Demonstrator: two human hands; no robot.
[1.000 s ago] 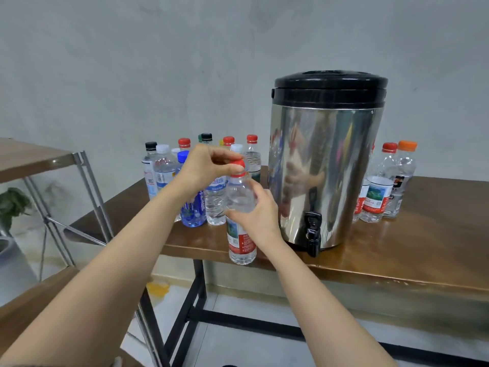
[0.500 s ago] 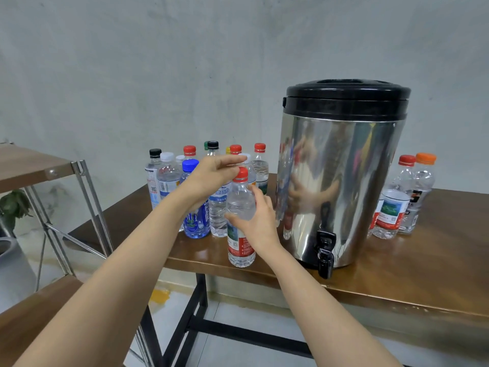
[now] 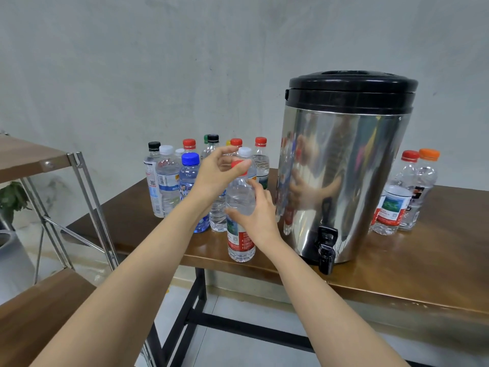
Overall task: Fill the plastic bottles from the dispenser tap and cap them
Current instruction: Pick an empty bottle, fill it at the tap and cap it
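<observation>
Both hands on the upright bottle: left hand fingers pinching its red cap, right hand fingers around its body.

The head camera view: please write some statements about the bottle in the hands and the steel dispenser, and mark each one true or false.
1. The left hand pinches the red cap of the clear plastic bottle with the red label. True.
2. That bottle lies on its side. False: it stands upright on the brown wooden table.
3. The right hand holds the bottle's body. True.
4. The bottle is under the black tap of the steel dispenser with the black lid. False: it stands left of it.
</observation>
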